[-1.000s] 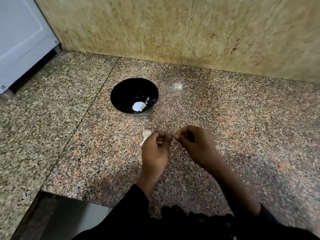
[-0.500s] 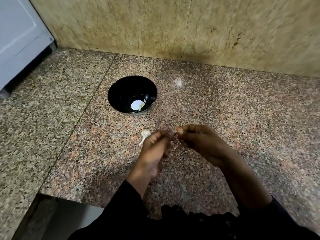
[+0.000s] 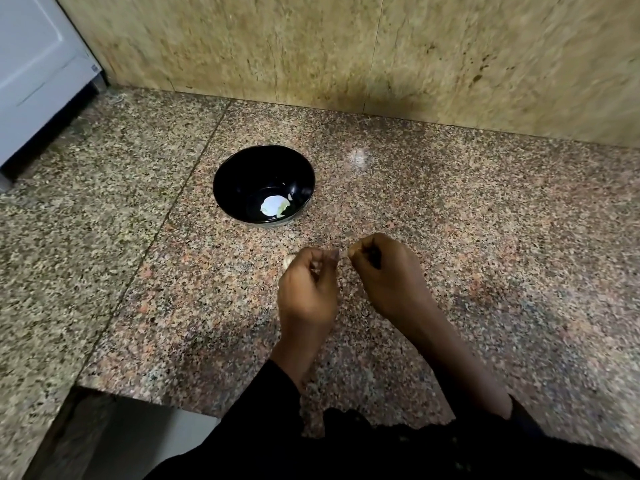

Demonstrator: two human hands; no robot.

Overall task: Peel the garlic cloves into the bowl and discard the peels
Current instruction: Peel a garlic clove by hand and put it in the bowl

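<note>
Nearest the camera, dark sleeves [image 3: 346,445] cross the front edge of the granite tabletop [image 3: 485,271], which drops off at lower left into a gap.

Just beyond, the left hand [image 3: 308,289] and right hand [image 3: 388,275] meet fingertip to fingertip above the tabletop. Both have fingers curled in a pinch on a small pale item between them, judged to be a garlic clove [image 3: 343,252] or its peel; it is too small and blurred to say which.

Change over the last second: the hands have kept the same pinch and the same place. The left wrist has rolled, so the pale clove [image 3: 288,260] lying just left of it, fully exposed half a second ago, is now mostly covered. Judgement: peeling of the held piece is in progress and nothing has been released.

Farther out, the black bowl [image 3: 242,174] stands well apart from the hands, holding one white peeled piece [image 3: 274,206] low on its near-right inner wall.

Clearances: bare granite lies between hands and bowl, so a transfer path is unobstructed. The wall [image 3: 381,57] closes the far side. A white panel [image 3: 31,64] bounds the far left corner. No container for peels is in view.
</note>
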